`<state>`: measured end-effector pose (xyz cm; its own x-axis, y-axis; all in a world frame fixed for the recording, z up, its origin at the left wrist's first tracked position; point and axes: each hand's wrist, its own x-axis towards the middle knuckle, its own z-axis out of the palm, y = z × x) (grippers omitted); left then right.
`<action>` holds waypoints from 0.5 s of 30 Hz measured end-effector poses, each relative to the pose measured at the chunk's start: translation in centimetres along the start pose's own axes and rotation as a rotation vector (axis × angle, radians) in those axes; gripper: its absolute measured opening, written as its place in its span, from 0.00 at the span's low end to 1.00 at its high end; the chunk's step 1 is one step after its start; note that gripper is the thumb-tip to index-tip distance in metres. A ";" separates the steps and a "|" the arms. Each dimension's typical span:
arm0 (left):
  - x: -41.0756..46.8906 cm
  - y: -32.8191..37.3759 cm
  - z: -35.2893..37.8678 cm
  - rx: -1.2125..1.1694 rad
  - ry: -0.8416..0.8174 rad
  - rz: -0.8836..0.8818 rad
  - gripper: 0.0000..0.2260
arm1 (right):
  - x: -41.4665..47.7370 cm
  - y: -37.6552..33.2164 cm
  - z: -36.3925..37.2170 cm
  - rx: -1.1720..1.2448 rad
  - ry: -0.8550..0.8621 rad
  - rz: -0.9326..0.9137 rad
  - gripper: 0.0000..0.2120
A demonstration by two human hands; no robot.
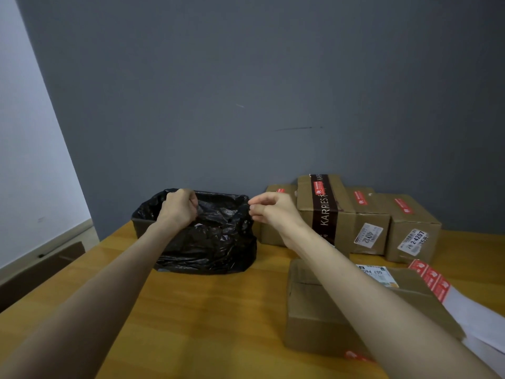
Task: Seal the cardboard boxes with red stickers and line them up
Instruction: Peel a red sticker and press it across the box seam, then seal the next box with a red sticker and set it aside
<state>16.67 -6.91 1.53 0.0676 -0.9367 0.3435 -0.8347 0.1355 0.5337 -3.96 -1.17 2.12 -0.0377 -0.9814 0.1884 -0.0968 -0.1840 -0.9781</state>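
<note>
The left hand [179, 207] grips the far rim of the black bag [213, 242] lining an open box [140, 228]; the right hand [273, 212] pinches its right rim. Along the table's [205, 310] far edge, the sealed boxes [410, 228] stand in line; nearer, another box [314, 318] touches the red stickers [431, 277].

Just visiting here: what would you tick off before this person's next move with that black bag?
1. Left hand grips the black bag at its rim: ok.
2. Right hand pinches the opposite edge: ok.
3. Back row of boxes each shows a red sticker: ok.
4. Near box sealed on top: cannot tell, an arm covers it.
5. Sticker strip lies ready at that box's corner: ok.
6. What the bag holds: cannot tell.
</note>
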 end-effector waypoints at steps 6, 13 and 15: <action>-1.5 3.2 -0.3 -0.078 0.112 0.097 0.07 | -1.4 -1.2 -2.5 0.002 0.019 -0.039 0.06; -5.4 11.3 1.1 -0.448 0.070 0.225 0.10 | -4.2 -1.8 -8.1 0.020 0.124 -0.055 0.07; -6.8 13.5 2.3 -0.518 -0.010 0.255 0.11 | -5.5 -1.9 -10.1 0.034 0.180 -0.057 0.06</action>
<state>3.65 0.58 4.64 -0.1079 -0.8565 0.5047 -0.4475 0.4952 0.7446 -13.62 5.11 3.86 -0.2107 -0.9441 0.2537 -0.0708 -0.2441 -0.9672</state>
